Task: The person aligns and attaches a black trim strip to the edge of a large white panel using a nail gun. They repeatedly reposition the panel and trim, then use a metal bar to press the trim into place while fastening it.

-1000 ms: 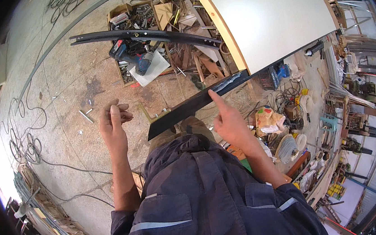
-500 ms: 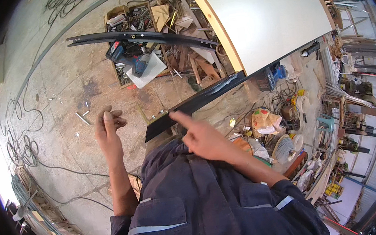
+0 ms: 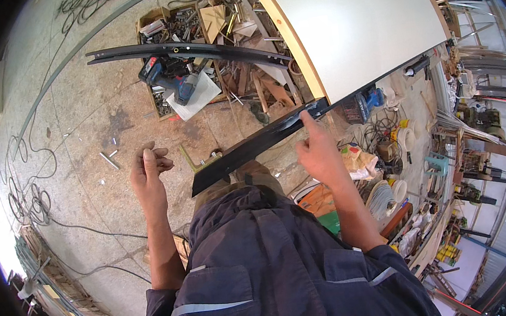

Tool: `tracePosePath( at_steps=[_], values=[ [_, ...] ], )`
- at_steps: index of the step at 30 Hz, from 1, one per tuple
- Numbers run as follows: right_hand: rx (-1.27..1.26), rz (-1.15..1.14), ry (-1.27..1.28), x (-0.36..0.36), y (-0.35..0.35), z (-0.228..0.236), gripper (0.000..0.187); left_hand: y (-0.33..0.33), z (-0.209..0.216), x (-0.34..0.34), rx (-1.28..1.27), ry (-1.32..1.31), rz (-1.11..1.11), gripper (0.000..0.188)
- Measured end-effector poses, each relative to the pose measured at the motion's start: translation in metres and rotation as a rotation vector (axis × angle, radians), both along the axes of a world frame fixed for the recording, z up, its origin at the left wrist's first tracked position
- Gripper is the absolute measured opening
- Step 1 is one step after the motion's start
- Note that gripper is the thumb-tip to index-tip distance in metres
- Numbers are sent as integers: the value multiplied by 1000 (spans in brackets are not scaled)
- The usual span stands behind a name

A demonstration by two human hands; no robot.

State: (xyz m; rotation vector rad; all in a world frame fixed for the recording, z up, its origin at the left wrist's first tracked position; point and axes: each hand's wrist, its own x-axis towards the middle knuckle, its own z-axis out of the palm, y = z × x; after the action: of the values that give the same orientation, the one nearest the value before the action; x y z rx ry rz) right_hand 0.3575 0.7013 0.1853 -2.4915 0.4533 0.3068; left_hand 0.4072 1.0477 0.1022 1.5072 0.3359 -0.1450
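Observation:
A black bar (image 3: 246, 154) with a slanted end runs from in front of my legs up to the right, meeting the corner of a large white panel (image 3: 368, 25). My right hand (image 3: 324, 154) reaches over it with the index finger stretched out. That fingertip is at a shiny, smeared patch near the panel, and nothing shows in the hand. A yellowish angle bracket (image 3: 188, 158) with bolts sits by the slanted end. To the left of it, my left hand (image 3: 149, 171) hovers with loosely bent fingers apart, holding nothing visible.
Beyond the bar, a wooden box (image 3: 156, 103) of metal scraps carries a cordless drill (image 3: 176, 83) and a curved black strip (image 3: 194, 49). A blue power tool (image 3: 369, 103) lies under the panel. Cables (image 3: 41, 206) cross the floor at left; clutter and bags fill the right.
My right hand has moved right and away from me along the black bar, from near its slanted end to the smeared patch. My left hand has hardly moved.

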Motion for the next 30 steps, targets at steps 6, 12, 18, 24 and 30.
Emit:
tracePosePath(
  at_steps=[6,12,18,24,30],
  values=[
    [228,97,73,-1,50,20,55,-4,3,2,15,-8,2,43],
    [637,94,350,6,78,40,54,3,0,1,6,-18,38,39],
    [535,347,162,-3,70,3,67,12,0,-8,43,-8,74,38],
    [68,607,301,-1,69,17,65,11,0,-13,46,10,80,46],
    [-69,780,154,-11,55,7,62,8,2,-15,62,-5,79,41]
  ],
)
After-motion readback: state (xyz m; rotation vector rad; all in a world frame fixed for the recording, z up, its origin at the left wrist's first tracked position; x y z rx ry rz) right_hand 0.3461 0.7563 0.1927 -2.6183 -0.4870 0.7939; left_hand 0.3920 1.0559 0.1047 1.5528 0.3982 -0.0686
